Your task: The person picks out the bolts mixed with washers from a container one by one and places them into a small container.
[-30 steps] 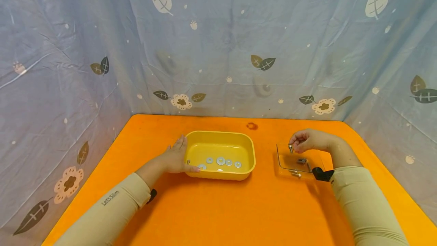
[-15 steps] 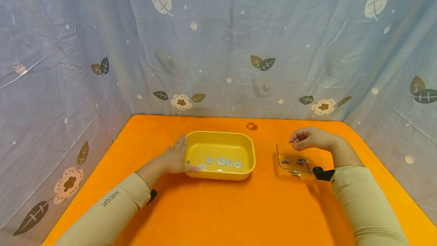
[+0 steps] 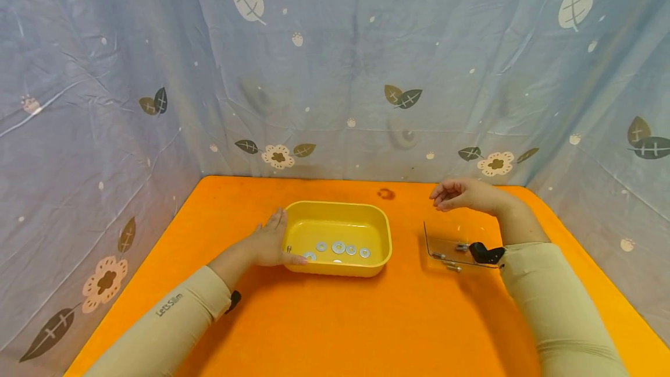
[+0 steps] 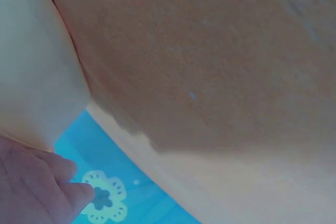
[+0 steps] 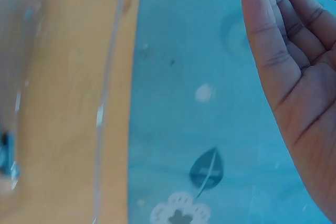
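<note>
A yellow plastic bin sits mid-table with several flat metal washers in it. One small screw is at its left end. My left hand rests against the bin's left end, fingers straight, thumb along the front rim; the left wrist view shows part of that hand beside the bin wall. To the right, a clear plastic box contains several metal bolts. Above and behind the box, my right hand is raised with loosely bent fingers and nothing in them. The right wrist view shows its palm.
The orange table extends in front of both containers. Patterned blue curtains enclose it at the back and sides. A dark ring-shaped mark shows near the back edge. A black wrist camera overlaps the clear box's right part.
My right hand has let go of a bolt, which now lies in the clear box, and has risen back and slightly left. My left hand and the yellow bin have stayed put.
</note>
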